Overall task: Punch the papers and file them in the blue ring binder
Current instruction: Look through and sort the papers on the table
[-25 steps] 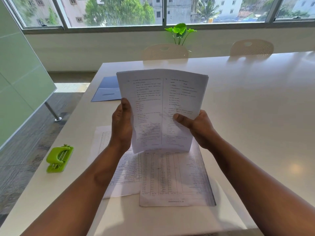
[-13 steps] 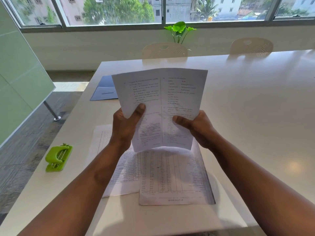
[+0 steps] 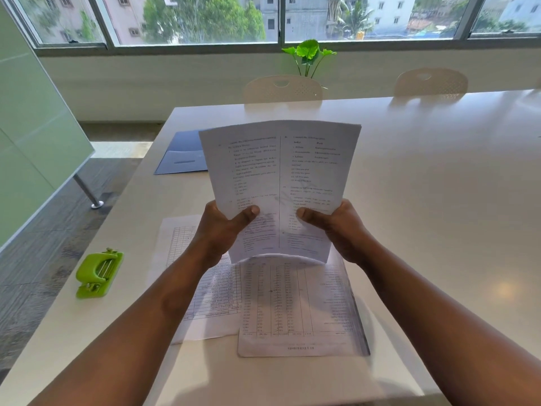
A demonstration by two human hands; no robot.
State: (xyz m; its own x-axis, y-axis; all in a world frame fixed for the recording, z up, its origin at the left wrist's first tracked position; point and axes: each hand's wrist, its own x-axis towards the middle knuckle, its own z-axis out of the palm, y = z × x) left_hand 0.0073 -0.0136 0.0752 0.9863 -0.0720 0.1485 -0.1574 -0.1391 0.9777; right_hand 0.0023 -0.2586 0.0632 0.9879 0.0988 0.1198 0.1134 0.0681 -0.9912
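Note:
A stack of printed papers [image 3: 281, 171] stands upright above the white table [image 3: 424, 186], its bottom edge near the sheets below. My left hand [image 3: 225, 227] grips its lower left side with the thumb across the front. My right hand [image 3: 333, 224] grips the lower right side the same way. More printed sheets [image 3: 295, 306] lie flat on the table under my hands. The blue binder [image 3: 183, 156] lies closed at the far left, partly hidden behind the held stack. A green hole punch [image 3: 98, 273] sits near the table's left edge.
Two pale chairs [image 3: 282, 87] stand at the far side of the table, with a green plant [image 3: 308, 55] behind by the window. A glass partition [image 3: 38, 136] and open floor lie past the table's left edge.
My left hand has shifted from the paper's left edge to a thumb-over-front grip lower down. The stack now sits squarer between both hands.

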